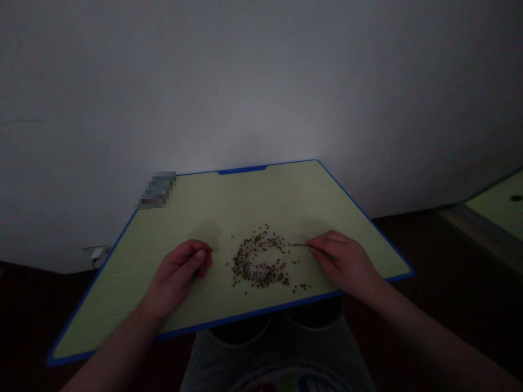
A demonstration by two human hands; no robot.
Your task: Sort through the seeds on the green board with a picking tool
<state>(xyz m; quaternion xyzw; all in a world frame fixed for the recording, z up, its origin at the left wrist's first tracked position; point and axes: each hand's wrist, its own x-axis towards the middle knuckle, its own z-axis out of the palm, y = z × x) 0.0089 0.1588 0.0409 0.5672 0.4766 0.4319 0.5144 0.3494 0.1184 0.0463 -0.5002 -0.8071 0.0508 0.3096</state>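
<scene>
On the pale green table (pixel 286 196) a loose ring of small dark beans or seeds (pixel 249 277) mixed with whitish grains (pixel 267 239) surrounds a bare patch, with a few strays around it. My right hand (pixel 343 261) pinches a thin dark pointed tool (pixel 300 244), its tip just off the ring's right side. What kind of tool it is, I cannot make out. Left of the ring rests my left hand (pixel 180 272), fingers curled and thumb against them. Whether anything is inside that hand is hidden.
A blurred-out flat object (pixel 158 189) lies at the table's far left corner. Behind the table stands a plain wall (pixel 261 98). Blue edging (pixel 253 317) runs around the tabletop, and my legs are under its front edge. A plug (pixel 98 253) sits low on the wall at left.
</scene>
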